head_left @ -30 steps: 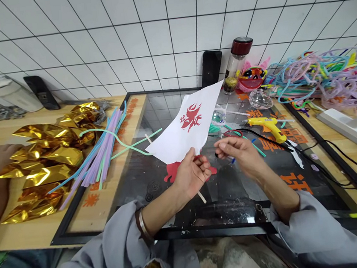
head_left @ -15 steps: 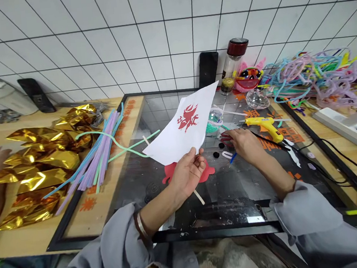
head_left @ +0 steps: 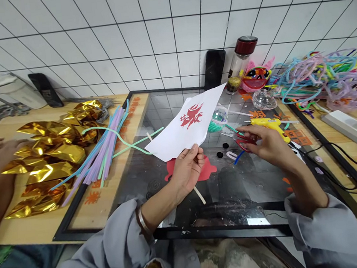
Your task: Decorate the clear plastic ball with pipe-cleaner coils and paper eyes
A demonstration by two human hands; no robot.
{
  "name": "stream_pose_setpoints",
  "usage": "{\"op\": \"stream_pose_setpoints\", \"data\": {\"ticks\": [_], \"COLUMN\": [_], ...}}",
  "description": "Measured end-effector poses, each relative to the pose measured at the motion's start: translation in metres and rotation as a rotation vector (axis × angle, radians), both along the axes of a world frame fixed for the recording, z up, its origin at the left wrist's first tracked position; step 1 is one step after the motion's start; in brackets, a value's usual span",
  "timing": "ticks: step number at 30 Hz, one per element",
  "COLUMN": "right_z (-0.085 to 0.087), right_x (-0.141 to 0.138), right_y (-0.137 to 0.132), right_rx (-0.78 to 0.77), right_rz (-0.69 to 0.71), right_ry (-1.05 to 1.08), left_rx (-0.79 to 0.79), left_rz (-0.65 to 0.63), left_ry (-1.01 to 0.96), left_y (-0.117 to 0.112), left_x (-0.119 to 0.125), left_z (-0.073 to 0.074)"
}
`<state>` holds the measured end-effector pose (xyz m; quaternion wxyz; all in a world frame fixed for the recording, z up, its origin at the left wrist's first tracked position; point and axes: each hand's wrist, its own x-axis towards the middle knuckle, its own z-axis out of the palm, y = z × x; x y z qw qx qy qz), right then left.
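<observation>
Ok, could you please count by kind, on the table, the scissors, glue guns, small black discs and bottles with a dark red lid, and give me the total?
Scissors: 1
Glue gun: 1
Black discs: 2
Bottle: 1
Total: 5

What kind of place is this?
Probably a craft workspace. You can see a bundle of long, thin purple, blue and green stems, a yellow plastic glue gun and a white paper sheet with a red design.
</observation>
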<state>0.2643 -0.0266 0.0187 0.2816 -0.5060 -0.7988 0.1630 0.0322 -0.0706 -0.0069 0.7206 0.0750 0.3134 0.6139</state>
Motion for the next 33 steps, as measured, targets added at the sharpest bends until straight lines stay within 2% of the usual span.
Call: {"op": "stream_pose_setpoints", "data": {"ticks": [2, 4, 9, 17, 21, 27, 33], "right_z": [0.004, 0.009, 0.009, 0.004, 0.006, 0.011, 0.011], "right_x": [-0.002, -0.007, -0.020, -0.025, -0.028, -0.035, -0.043], "right_y": [-0.005, -0.009, -0.015, -0.016, -0.019, -0.023, -0.029], "right_rx": [-0.117, -0.203, -0.248, -0.375, -0.455, -0.557, -0.650], "right_rz": [0.058, 0.118, 0.215, 0.249, 0.255, 0.315, 0.308], "right_ry": [0.161, 0.213, 0.238, 0.167, 0.221, 0.284, 0.418], "left_rx": [0.015, 0.024, 0.054, 0.215, 0.303, 0.410, 0.377], "left_rz": [-0.009, -0.008, 0.043, 0.072, 0.042, 0.000, -0.007], "left_ry": [0.007, 0.028, 0.132, 0.269, 0.321, 0.541, 0.599], "left_y": [0.000, 0.000, 0.001, 0.003, 0.002, -0.004, -0.006], "left_x": [0.000, 0.000, 0.000, -0.002, -0.003, -0.008, -0.009], "left_z": [0.000, 0.001, 0.003, 0.005, 0.001, -0.011, -0.019]}}
